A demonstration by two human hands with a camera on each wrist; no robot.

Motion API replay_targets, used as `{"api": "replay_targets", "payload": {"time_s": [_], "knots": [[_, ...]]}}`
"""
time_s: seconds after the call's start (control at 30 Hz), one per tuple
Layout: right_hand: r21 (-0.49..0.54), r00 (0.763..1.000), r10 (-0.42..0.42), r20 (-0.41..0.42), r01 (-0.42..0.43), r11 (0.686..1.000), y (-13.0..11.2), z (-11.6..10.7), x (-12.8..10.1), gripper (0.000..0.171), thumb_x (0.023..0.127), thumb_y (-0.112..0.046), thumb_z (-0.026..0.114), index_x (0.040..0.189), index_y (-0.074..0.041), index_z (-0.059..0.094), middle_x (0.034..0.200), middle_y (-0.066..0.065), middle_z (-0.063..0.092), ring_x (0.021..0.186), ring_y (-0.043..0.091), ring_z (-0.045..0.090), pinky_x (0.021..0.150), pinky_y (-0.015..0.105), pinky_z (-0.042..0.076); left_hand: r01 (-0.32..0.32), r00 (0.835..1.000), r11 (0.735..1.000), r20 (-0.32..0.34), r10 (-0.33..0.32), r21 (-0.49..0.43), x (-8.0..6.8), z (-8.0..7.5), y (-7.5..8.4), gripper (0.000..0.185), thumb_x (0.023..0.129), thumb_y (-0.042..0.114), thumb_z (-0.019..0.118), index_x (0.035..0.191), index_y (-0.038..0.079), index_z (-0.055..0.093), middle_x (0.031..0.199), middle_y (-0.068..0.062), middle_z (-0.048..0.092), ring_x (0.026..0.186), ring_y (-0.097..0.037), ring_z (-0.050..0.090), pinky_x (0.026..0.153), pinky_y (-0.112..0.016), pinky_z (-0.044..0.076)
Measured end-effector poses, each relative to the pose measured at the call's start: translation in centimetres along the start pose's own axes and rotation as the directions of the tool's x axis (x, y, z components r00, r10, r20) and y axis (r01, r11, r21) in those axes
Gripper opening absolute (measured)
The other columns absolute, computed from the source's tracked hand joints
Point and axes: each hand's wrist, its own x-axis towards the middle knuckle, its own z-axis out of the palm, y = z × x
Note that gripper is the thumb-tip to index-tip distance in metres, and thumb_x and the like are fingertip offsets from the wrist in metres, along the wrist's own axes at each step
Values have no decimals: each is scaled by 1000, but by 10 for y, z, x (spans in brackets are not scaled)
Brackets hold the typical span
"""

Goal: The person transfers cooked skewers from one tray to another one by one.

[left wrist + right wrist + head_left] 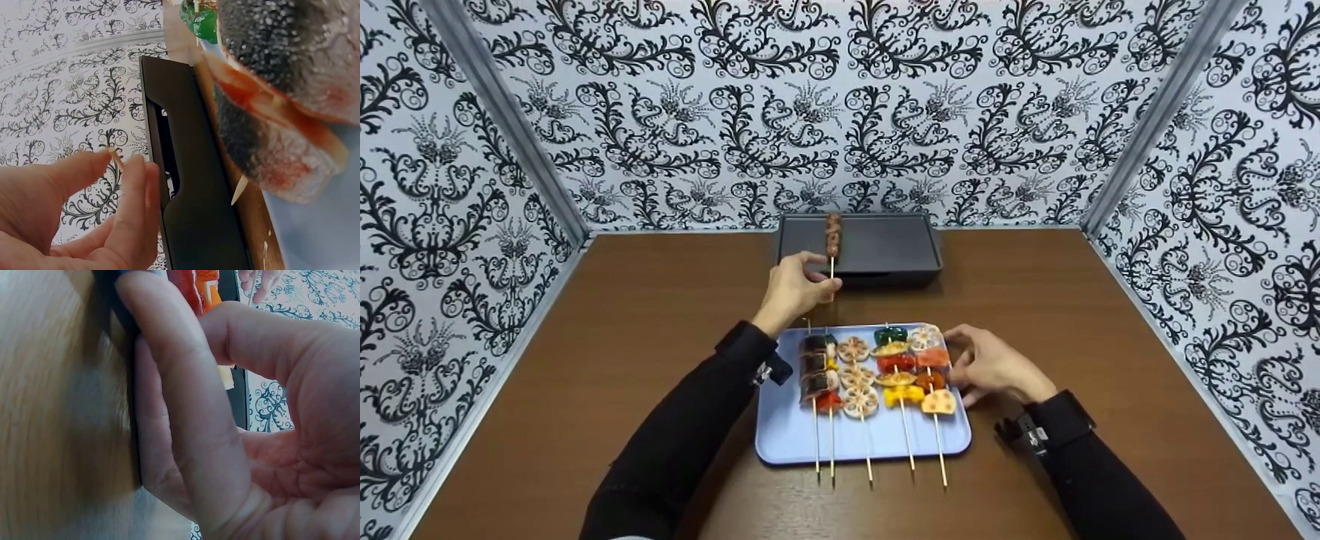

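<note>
**Head view: meat skewer held at the griddle, tray steadied**

Head camera looks down on a brown counter (622, 337) walled by black-and-white patterned panels. At its far edge sits a dark griddle plate (885, 247). A meat skewer (832, 236) lies on the griddle's left part, its meat on the plate and its stick end reaching over the near rim. The left hand (793, 289) is just in front of the griddle, its thumb and fingers (132, 191) pinching that stick end; the left wrist view shows the thin stick between thumb tip and forefinger.

Nearer than the griddle lies a light blue tray (787, 439) carrying five more skewers: a fish-slice skewer (814, 367) at the left, a lotus-root skewer (856, 375) beside it, and mixed vegetable skewers (911, 367) to the right. The right hand (997, 367) rests against the tray's right edge, well short of the griddle, fingers (185, 427) loosely curled and pressed together along the rim, holding nothing.
</note>
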Motion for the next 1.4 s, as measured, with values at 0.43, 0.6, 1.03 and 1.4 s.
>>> {"api": "replay_targets", "payload": {"time_s": [0.43,0.6,1.03,1.4], "knots": [[-15,1000,9,8,-9,1000,3,-1,-2,72,84,13,71,149,-6,46,95,23,63,70,34,70,59,49,67,36,999,984,46,-28,-177,1,7,-4,33,89,0,82,118,-11,71,93,-17,75,74,-20,76,79,-40,68],[-21,1000,10,2,-10,1000,3,-1,-1,71,85,14,69,149,-6,46,94,23,63,70,34,70,59,49,67,43,997,977,71,-29,-207,1,6,-3,34,89,-3,81,119,-14,69,92,-18,76,73,-21,76,82,-44,67],[1,999,33,-2,-33,999,2,1,4,75,83,13,73,150,-8,46,96,24,63,68,35,70,59,50,67,57,996,976,77,-42,-208,-3,2,-5,33,87,-3,83,117,-11,70,93,-19,74,73,-23,76,81,-47,67],[-23,1000,7,7,-7,1000,1,0,2,72,85,12,72,150,-6,46,95,24,63,69,35,70,59,49,67,1,997,978,73,15,-208,-16,-6,-2,30,87,-3,81,115,-10,72,93,-19,74,72,-23,75,75,-42,68]]}}
